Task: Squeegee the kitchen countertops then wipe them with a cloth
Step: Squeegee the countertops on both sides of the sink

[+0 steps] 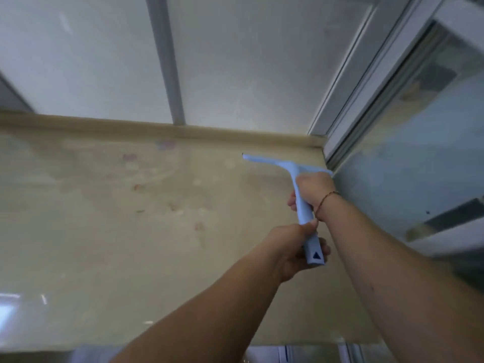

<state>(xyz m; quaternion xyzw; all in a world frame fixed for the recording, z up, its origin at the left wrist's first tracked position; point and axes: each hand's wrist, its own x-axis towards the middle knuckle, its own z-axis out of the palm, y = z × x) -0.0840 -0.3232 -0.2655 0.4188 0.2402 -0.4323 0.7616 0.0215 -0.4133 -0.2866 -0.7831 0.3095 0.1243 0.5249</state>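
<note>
A light blue squeegee (301, 195) lies with its blade across the far right part of the beige countertop (110, 231), close to the back ledge. My right hand (313, 191) grips the upper handle just below the blade. My left hand (290, 250) grips the handle's lower end, where a dark triangle mark shows. Faint reddish and pink smears dot the countertop's middle. No cloth is in view.
A raised beige lip (157, 128) runs along the back of the countertop under frosted window panes (248, 61). A white sliding frame and glass panel (408, 142) stand at the right edge. The counter's front edge (183, 347) is near the bottom.
</note>
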